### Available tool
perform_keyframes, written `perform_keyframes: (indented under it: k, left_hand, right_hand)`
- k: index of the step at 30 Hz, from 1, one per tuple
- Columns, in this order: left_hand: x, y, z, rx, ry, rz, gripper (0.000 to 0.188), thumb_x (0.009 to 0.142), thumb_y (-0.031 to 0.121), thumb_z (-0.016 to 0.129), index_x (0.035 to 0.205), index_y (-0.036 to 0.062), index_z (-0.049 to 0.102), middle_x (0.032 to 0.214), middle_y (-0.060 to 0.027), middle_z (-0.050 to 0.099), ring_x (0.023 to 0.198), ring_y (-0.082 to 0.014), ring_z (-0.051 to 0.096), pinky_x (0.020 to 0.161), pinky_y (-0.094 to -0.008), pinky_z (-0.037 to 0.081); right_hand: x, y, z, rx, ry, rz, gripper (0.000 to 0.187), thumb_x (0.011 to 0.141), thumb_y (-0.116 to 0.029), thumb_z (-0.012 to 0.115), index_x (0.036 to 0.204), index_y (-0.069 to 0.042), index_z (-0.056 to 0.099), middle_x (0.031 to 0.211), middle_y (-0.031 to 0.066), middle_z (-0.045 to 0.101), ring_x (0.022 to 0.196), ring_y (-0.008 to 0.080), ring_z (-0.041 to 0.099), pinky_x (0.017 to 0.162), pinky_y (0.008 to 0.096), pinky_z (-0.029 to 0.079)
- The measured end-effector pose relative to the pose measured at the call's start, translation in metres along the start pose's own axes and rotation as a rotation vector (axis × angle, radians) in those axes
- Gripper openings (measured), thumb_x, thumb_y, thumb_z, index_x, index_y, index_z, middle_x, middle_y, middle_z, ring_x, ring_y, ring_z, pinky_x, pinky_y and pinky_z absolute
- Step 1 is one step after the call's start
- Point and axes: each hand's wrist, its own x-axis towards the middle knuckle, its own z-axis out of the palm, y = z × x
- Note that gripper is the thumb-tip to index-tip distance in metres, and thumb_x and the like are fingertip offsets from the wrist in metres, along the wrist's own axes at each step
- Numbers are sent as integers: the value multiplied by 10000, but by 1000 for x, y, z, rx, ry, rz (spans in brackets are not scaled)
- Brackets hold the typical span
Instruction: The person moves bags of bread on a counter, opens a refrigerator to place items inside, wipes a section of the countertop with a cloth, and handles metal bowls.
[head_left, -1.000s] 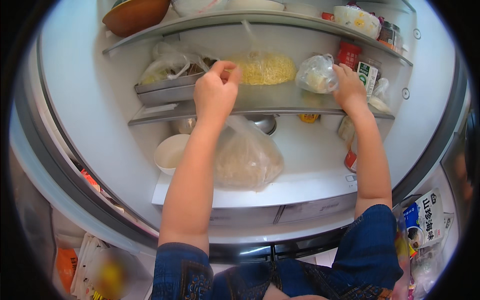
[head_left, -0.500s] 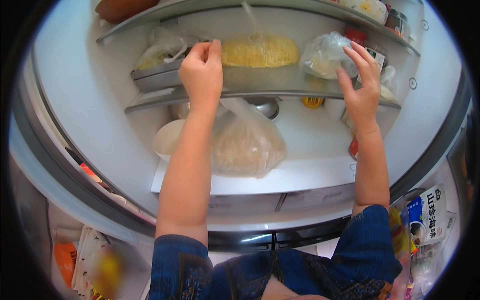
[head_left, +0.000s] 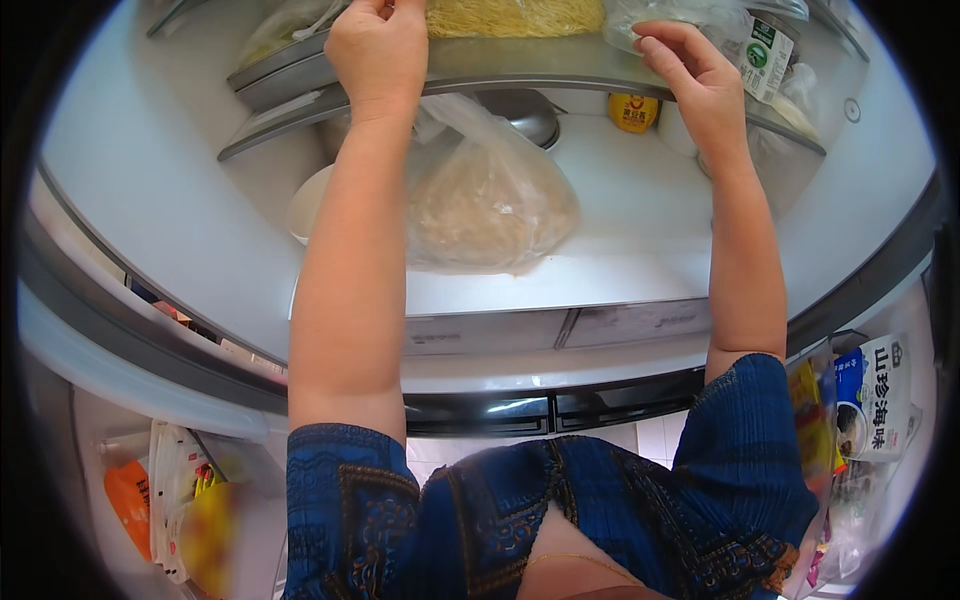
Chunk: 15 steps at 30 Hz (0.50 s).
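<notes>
My left hand (head_left: 378,55) is closed at the top edge beside a clear bag of yellow noodles (head_left: 515,18) on the glass fridge shelf. Its fingertips are partly cut off, and what they hold cannot be made out. To the right of the noodles, my right hand (head_left: 705,85) reaches over the shelf's front edge. Its thumb and forefinger come together at the lower edge of a crumpled clear plastic bag (head_left: 680,14), whose contents are hard to see.
Below the shelf (head_left: 560,68) sit a knotted bag of pale food (head_left: 490,205), a white bowl (head_left: 305,205), a metal bowl (head_left: 530,118) and a yellow-labelled container (head_left: 633,111). A grey tray (head_left: 285,85) stands left. Packages (head_left: 875,400) fill the door shelves on both sides.
The view has tilted lower, so the shelves and both hands sit higher in the picture. My right hand's spread fingers have drawn together at the plastic bag; my left hand stays closed.
</notes>
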Motion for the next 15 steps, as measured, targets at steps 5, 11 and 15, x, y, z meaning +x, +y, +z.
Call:
perform_keyframes:
  k: [5,11,15]
  left_hand:
    - [-6,10,3,-52,-2,11,268,893,226,649,836,-34,676,697,-99,667,644,-153,578,658,-306,470]
    - [-6,1,-3,-380,-31,-45,228,924,227,632,909,8,692,753,-52,673,657,-119,546,651,-257,450]
    - [-42,11,-19,-431,-6,17,136,916,146,632,919,17,675,722,22,607,649,-51,512,596,-210,425]
  right_hand:
    - [-1,-4,-9,-39,-88,125,222,938,-199,607,1106,-68,670,965,19,676,907,87,616,831,236,488]
    - [4,-19,-9,92,-73,260,213,921,-209,625,1076,-69,665,904,9,662,805,77,597,759,222,488]
    - [6,-21,-17,114,-72,280,234,925,-219,623,1086,-57,674,911,14,671,799,68,596,745,223,502]
